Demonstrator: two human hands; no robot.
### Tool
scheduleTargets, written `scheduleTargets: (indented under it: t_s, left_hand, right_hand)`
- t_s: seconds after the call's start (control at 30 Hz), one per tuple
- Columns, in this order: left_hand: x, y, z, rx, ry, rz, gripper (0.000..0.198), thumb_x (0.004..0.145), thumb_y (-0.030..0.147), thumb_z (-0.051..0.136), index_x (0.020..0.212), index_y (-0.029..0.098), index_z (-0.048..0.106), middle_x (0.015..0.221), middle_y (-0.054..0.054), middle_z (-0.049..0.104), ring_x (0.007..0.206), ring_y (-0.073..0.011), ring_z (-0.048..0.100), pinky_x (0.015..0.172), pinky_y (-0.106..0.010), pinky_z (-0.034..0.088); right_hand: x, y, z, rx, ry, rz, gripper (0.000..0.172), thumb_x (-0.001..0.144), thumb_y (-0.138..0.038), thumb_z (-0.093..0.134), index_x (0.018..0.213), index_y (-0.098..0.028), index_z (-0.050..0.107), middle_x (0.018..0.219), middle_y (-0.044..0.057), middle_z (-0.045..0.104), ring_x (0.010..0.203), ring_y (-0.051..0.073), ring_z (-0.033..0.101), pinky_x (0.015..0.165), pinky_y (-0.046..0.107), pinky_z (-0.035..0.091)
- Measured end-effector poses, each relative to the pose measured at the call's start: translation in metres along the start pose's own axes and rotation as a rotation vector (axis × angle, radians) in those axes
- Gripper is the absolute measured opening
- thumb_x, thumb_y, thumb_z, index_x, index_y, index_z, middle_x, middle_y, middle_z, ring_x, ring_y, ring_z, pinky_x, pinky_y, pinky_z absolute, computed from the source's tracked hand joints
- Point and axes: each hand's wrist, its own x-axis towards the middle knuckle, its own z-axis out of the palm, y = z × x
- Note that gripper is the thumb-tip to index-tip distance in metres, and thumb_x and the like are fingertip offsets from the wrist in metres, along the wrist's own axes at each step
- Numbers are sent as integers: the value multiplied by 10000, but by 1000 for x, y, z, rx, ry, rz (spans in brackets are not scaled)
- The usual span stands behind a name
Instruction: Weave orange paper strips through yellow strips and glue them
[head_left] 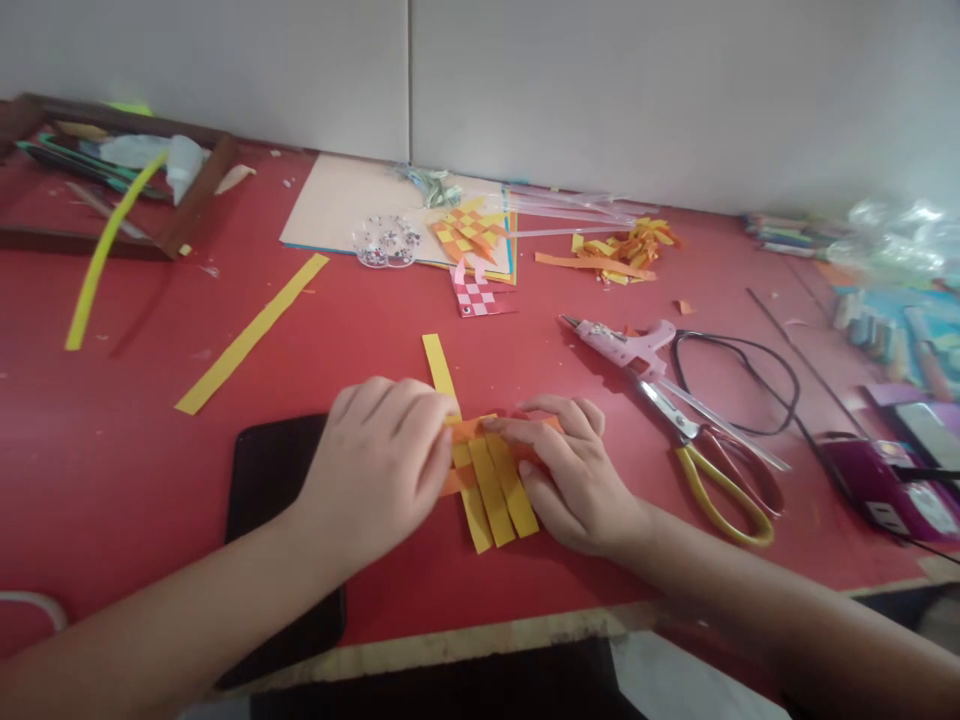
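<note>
Yellow paper strips (493, 490) are crossed with orange strips (452, 482) in a small weave on the red table, near its front edge. My left hand (382, 455) is closed at the weave's left side, its fingertips pinching the ends of the strips. One yellow strip (438, 362) sticks out beyond that hand. My right hand (574, 470) lies at the right side, index finger on the top orange strip and thumb by the right yellow strip. Its fingers are partly curled around the orange strip's right end.
A black phone (274, 470) lies under my left forearm. Right of the hands are a pink glue gun (630, 348) and scissors (697, 450). A loose yellow strip (251, 335) lies left; paper fish (474, 292), orange scraps (637, 248) and a wooden frame (206, 190) lie farther back.
</note>
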Motion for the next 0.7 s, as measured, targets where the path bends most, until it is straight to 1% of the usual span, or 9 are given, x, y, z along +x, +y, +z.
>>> scheduleTargets:
  t_s: [0.1,0.2,0.27,0.33,0.43,0.5,0.6,0.63,0.7]
  left_hand:
    - [6,-8,-2,-75,-61,-133,57,879,178,495,882,190,551,784,-22,598,731,-212,510,683,-365,359]
    - [9,-9,0,-117,-116,-156,35,866,189,506,840,203,525,746,-4,581,703,-202,503,668,-358,358]
    - [8,-7,3,-120,-156,-151,43,860,193,512,819,208,516,736,-1,576,707,-204,499,662,-354,354]
    - [7,-7,5,-116,-184,-142,40,852,200,523,815,210,509,744,-2,576,716,-204,497,662,-352,352]
    - [6,-7,7,-73,-192,-140,74,846,226,536,799,212,480,752,-8,570,722,-208,494,662,-353,349]
    - [5,-7,7,-33,-191,-159,106,846,248,535,786,213,456,746,-15,558,717,-214,493,655,-356,347]
    - [3,-6,7,7,-197,-177,118,851,259,529,790,213,439,751,-24,554,722,-225,501,653,-361,348]
    - [3,-6,7,13,-198,-173,118,850,256,530,790,213,438,755,-28,557,728,-229,504,655,-364,349]
    - [3,-6,7,22,-192,-166,116,845,249,533,787,214,439,757,-32,560,734,-235,506,655,-366,351]
  right_hand:
    - [-2,1,1,0,36,8,442,738,-61,419,1146,-187,530,1084,48,689,1125,274,482,929,446,318]
    - [-3,2,2,-7,114,-9,469,699,-23,424,1116,-205,539,1105,34,691,1140,271,483,948,454,322]
    - [1,2,1,-12,147,-13,425,703,-20,445,1066,-210,556,1080,25,701,1114,265,500,937,448,332]
    - [9,2,-2,-10,146,12,330,726,-37,470,982,-212,582,995,20,710,1030,247,535,894,426,352]
    - [30,4,-3,13,72,95,192,793,-94,506,890,-215,619,914,20,702,919,216,562,830,397,375]
    - [45,8,-1,21,0,140,134,848,-164,535,881,-214,655,953,36,691,942,219,561,846,403,384]
    - [65,15,7,0,-65,170,149,893,-269,562,881,-216,700,1024,61,667,1010,241,536,906,444,377]
    - [69,16,9,-7,-80,171,158,895,-301,573,916,-219,706,1052,68,659,1031,249,527,918,455,375]
    - [75,19,13,-12,-117,139,224,890,-344,597,1058,-228,688,1165,83,633,1106,268,497,950,477,368]
